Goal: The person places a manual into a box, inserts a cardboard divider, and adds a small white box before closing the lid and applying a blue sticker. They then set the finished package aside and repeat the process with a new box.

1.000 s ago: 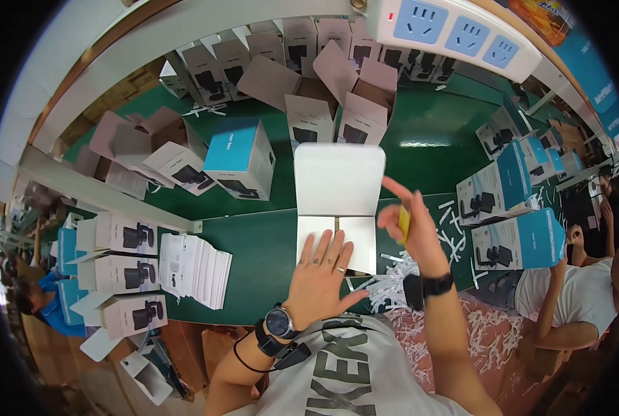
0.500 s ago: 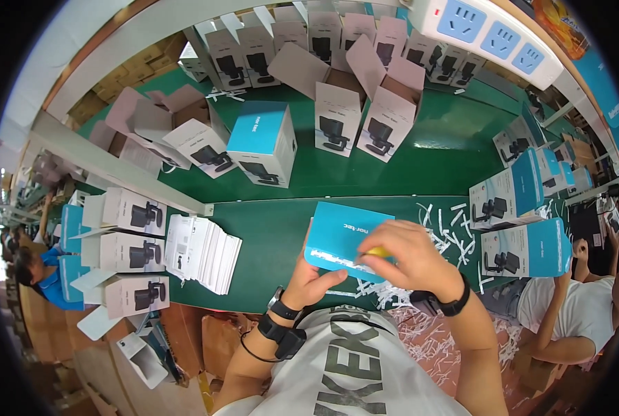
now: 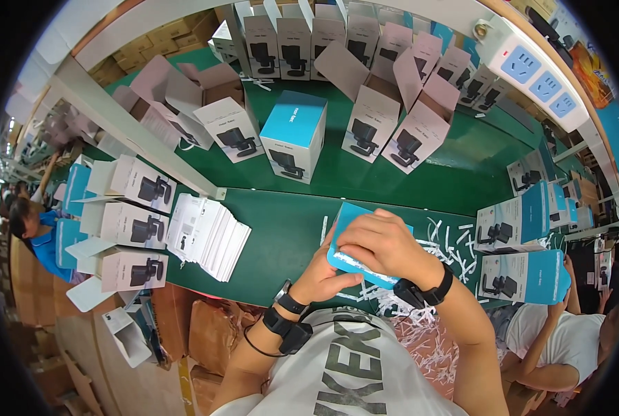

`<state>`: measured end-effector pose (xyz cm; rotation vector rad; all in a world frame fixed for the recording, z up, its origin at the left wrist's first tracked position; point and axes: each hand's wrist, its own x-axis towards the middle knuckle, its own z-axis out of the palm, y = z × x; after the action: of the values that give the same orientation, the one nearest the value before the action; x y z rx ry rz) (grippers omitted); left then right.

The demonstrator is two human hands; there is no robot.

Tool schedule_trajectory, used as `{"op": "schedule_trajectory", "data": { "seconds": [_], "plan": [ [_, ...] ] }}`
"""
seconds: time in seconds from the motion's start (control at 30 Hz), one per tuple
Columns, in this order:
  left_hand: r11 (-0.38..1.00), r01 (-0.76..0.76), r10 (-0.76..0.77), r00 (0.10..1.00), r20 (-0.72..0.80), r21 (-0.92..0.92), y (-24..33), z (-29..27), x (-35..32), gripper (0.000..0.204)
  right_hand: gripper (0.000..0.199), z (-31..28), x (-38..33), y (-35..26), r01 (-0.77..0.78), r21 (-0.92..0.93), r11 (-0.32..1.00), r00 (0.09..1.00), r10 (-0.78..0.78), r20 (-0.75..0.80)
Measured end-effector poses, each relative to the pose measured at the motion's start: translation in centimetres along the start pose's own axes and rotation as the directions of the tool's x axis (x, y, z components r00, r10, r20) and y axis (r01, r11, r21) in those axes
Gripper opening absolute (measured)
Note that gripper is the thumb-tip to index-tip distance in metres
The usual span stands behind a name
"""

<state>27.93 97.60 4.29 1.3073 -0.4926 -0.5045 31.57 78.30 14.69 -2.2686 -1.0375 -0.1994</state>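
Both hands are working on one blue product box (image 3: 351,232), which is held just above the near edge of the green bench (image 3: 288,236), close to the person's chest. The right hand (image 3: 385,244) lies over the top of the box with the fingers curled down on it, so its grip is closed on the box. The left hand (image 3: 323,274) supports the box from below, at about 7 o'clock of it, with the thumb pressed on the lower edge, also closed on it.

The step in hand looks like closing or pressing the box end. The next move probably needs a firm hold by the left hand while the right one finishes the edge.

White paper strips (image 3: 448,243) lie at 3 o'clock of the box. A stack of white leaflets (image 3: 209,236) lies at 9 o'clock. Farther, at 12 o'clock, a closed blue-topped box (image 3: 295,135) stands, and behind it are open white cartons (image 3: 365,118).
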Motion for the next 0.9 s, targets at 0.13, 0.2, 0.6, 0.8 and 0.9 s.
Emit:
{"op": "schedule_trajectory", "data": {
  "seconds": [0.13, 0.2, 0.6, 0.8, 0.9],
  "plan": [
    [0.999, 0.01, -0.009, 1.0, 0.015, -0.047, 0.3, 0.1, 0.2, 0.051, 0.015, -1.9, -1.1, -0.1, -0.063, 0.07, 0.996, 0.986, 0.051, 0.157],
    [0.998, 0.011, -0.009, 1.0, 0.03, -0.067, 0.1, 0.1, 0.2, 0.051, 0.015, -1.8, -0.7, -1.0, -0.093, 0.102, 0.99, 0.987, 0.078, 0.138],
    [0.909, -0.375, 0.304, 0.895, -0.326, -0.182, -0.7, 0.7, 1.0, 0.059, 0.027, -8.1, -14.1, 0.1, -0.592, 0.34, 0.731, 0.539, 0.673, -0.507],
    [0.92, -0.311, 0.324, 0.946, -0.014, 0.238, 0.9, -3.3, 1.0, 0.079, 0.064, -0.7, -15.0, -4.6, -0.642, 0.222, 0.734, 0.703, 0.679, -0.213],
    [0.777, -0.365, 0.35, 0.928, 0.129, 0.513, -1.3, -4.0, 1.0, 0.096, 0.065, 2.8, -14.5, -4.7, -0.658, 0.236, 0.715, 0.633, 0.695, -0.341]
  ]
}}
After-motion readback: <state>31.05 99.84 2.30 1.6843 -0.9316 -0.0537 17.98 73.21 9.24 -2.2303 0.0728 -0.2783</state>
